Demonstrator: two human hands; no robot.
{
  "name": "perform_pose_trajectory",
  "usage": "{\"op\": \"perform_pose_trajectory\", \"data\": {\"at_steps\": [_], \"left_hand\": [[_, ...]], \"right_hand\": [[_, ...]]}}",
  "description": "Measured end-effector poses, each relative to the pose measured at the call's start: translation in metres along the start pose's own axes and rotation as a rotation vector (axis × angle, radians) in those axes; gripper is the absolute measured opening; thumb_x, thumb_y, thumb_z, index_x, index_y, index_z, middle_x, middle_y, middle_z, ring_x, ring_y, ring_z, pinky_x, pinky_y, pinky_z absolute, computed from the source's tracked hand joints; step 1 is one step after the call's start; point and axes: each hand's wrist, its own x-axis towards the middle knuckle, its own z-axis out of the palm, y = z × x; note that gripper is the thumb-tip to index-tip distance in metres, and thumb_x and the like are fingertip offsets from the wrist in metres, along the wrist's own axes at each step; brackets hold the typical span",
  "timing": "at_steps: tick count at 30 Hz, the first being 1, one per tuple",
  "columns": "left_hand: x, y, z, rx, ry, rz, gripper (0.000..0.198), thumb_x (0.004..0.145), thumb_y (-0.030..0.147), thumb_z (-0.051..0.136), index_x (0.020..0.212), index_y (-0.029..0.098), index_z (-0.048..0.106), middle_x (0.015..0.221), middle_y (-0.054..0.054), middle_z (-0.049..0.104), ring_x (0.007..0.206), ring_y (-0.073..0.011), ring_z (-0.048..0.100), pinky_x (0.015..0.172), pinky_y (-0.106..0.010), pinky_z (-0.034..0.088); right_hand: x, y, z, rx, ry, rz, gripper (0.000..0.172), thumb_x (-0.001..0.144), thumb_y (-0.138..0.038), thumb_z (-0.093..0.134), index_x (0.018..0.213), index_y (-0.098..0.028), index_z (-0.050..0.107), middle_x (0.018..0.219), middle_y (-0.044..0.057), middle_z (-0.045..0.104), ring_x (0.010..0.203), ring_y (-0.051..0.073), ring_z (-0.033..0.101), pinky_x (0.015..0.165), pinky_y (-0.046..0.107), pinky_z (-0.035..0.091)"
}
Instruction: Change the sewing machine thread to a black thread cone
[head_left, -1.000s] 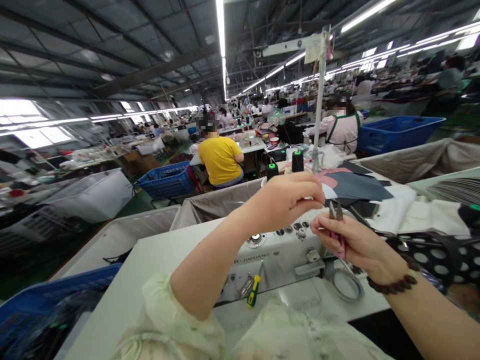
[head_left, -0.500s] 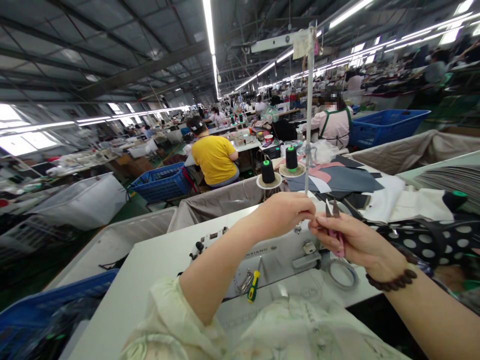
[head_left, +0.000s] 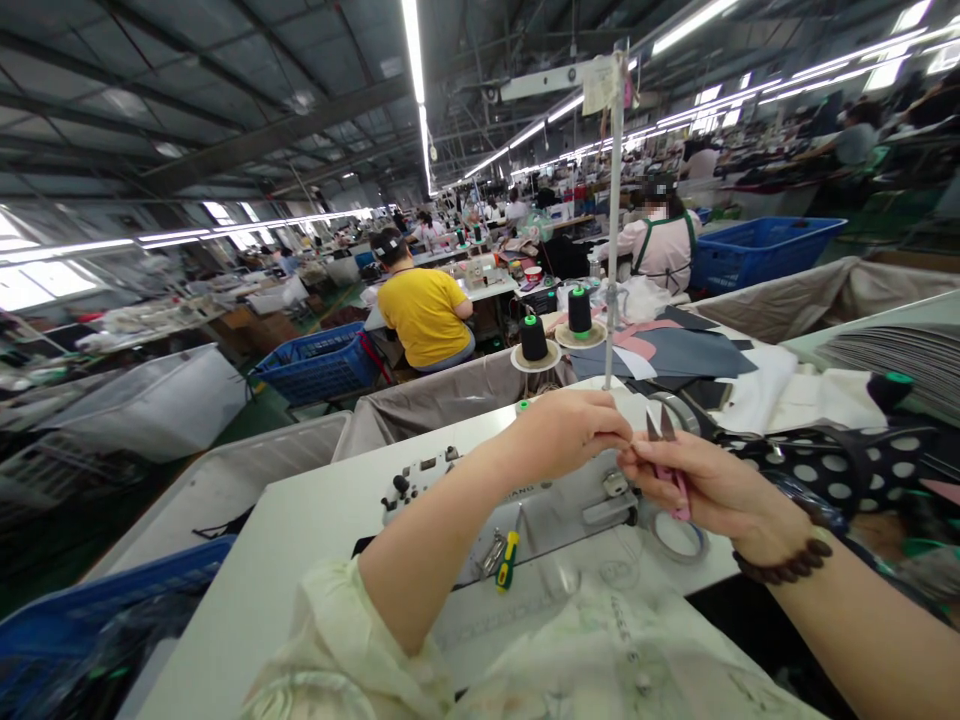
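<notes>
Busy sewing hall, white desk (head_left: 300,520) up front. Both hands have sunk a touch lower over the sewing machine (head_left: 525,500) since a second ago. The left hand (head_left: 570,432) pinches shut on something too fine to see, perhaps thread; the right hand (head_left: 705,485) grips the pink snips (head_left: 670,462), blades up, fingertips touching.

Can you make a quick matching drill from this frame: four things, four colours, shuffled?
Things:
1. small thread snips in the right hand
2. handle of the screwdriver lying on the grey sewing machine
3. plastic crate beside the seated person's back
4. thread cone on the round stand

Colours:
A. blue
B. black
C. pink
D. yellow

Pairs: 1-C, 2-D, 3-A, 4-B
</notes>
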Motion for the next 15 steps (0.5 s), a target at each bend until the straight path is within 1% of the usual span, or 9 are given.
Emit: {"op": "perform_pose_trajectory", "data": {"at_steps": [5,9,12,15], "left_hand": [[-0.0037,0.0030,0.0020,0.020,-0.006,0.003,0.015,0.086,0.018,0.054,0.085,0.012,0.068,0.079,-0.004,0.060,0.074,-0.0117,0.056,0.069,-0.019,0.042],[-0.0062,0.0068,0.0014,0.028,-0.008,0.007,0.015,0.085,0.018,0.056,0.085,0.011,0.069,0.077,-0.004,0.058,0.071,-0.0113,0.055,0.067,-0.019,0.041],[-0.0072,0.0092,0.0006,0.052,-0.024,-0.014,0.014,0.085,0.017,0.056,0.086,0.012,0.070,0.076,-0.003,0.057,0.070,-0.0107,0.054,0.065,-0.018,0.041],[-0.0074,0.0099,0.0001,0.076,-0.053,-0.047,0.015,0.085,0.019,0.057,0.084,0.013,0.070,0.075,-0.003,0.057,0.070,-0.0105,0.054,0.064,-0.018,0.040]], "right_hand": [[-0.0046,0.0022,0.0036,-0.022,0.009,0.008,0.033,0.074,-0.045,0.062,0.074,-0.012,0.060,0.041,-0.005,0.037,0.035,0.004,0.025,0.032,0.016,0.021],[-0.0062,0.0051,0.0062,-0.036,0.022,0.005,0.034,0.074,-0.046,0.063,0.075,-0.012,0.059,0.040,-0.005,0.037,0.034,0.004,0.025,0.032,0.016,0.021],[-0.0065,0.0070,0.0078,-0.044,0.034,-0.002,0.035,0.073,-0.047,0.064,0.075,-0.012,0.060,0.039,-0.006,0.037,0.034,0.004,0.025,0.032,0.016,0.021],[-0.0073,0.0077,0.0089,-0.058,0.049,-0.015,0.035,0.075,-0.047,0.062,0.074,-0.011,0.060,0.038,-0.005,0.037,0.033,0.004,0.026,0.032,0.016,0.020]]}}
